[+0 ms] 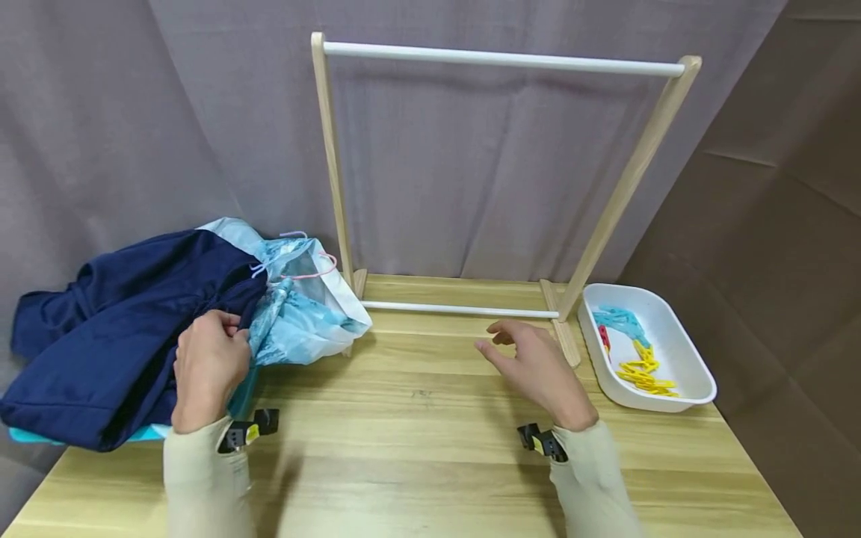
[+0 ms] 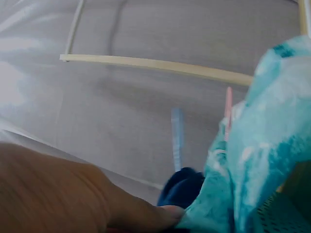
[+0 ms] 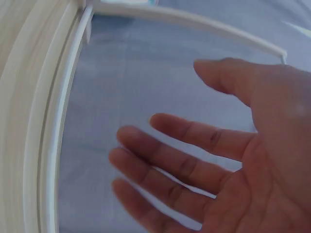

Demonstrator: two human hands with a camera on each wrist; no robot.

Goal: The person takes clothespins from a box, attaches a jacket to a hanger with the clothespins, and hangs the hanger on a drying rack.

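Navy garment point(image 1: 134, 321), edge gripped by left hand point(image 1: 210, 366), lies apart from rack point(image 1: 504, 58).

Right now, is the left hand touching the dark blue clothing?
Touching. The head view shows it: the left hand grips the dark blue clothing near its edge.

it looked to me like a staged recording corner, more lab than home: a grey curtain point(image 1: 464, 172) hung behind the wooden table point(image 1: 403, 456), brown sheeting point(image 1: 780, 261) walled the right side, and wrist cameras point(image 1: 234, 436) were worn.
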